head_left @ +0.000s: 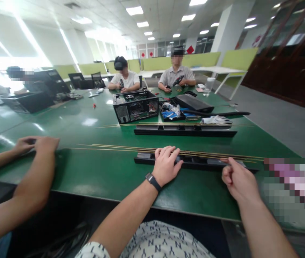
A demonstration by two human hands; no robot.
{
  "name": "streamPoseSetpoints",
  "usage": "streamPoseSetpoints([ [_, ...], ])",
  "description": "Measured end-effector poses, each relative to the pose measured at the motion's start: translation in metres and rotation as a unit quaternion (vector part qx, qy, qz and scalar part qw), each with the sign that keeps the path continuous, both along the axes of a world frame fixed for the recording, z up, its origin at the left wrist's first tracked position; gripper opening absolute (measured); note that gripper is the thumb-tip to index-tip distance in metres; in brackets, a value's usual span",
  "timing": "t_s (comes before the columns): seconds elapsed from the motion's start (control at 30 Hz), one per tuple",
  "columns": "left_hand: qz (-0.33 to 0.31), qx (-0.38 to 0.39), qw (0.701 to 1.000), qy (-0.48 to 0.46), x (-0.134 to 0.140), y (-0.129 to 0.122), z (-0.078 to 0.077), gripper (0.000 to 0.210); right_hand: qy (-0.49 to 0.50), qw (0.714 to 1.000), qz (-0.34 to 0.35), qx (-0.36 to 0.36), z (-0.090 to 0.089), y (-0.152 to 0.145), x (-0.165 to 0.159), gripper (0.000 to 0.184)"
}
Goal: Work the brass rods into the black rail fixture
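Note:
Several thin brass-coloured rods (131, 147) lie lengthwise across a long black trough-like bar (201, 164) on the green table. My left hand (167, 165), with a dark band on its wrist, rests on top of the rods with its fingers apart. Over the bar's right end is my right hand (241, 182); its index finger reaches to the rods while the other fingers curl in. Whether anything sits inside those curled fingers is hidden. A second black bar (184, 132) lies parallel behind, with a few thin rods along it.
An open computer case (136, 107) stands behind the bars. Beside it are a tray of blue-and-white gloves (171, 111) and a black panel (192, 103). A co-worker's hands (45, 145) are at my left. Two people sit opposite; a pixelated patch covers the right edge.

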State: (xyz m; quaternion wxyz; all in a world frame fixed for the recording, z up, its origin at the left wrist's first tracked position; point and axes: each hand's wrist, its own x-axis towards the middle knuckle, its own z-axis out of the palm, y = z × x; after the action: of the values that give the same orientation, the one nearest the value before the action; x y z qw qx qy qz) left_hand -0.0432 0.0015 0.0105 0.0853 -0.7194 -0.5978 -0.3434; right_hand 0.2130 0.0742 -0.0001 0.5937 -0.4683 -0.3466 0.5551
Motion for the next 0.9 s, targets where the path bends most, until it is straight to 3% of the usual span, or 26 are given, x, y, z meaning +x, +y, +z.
streamPoseSetpoints([
  [0.3,0.005,0.0,1.0,-0.011,0.0003,0.0001,0.0006,0.042,-0.026,1.0,0.01,0.001,0.0006,0.0002,0.0014,0.038],
  [0.5,0.003,-0.002,1.0,-0.017,0.0002,-0.0004,0.0016,0.042,-0.009,1.0,-0.026,-0.006,0.0037,0.0013,-0.0017,0.035],
  [0.9,0.004,0.001,1.0,-0.014,0.0003,0.0003,0.0004,0.042,-0.024,1.0,0.003,-0.007,0.0036,0.0007,-0.0009,0.039],
])
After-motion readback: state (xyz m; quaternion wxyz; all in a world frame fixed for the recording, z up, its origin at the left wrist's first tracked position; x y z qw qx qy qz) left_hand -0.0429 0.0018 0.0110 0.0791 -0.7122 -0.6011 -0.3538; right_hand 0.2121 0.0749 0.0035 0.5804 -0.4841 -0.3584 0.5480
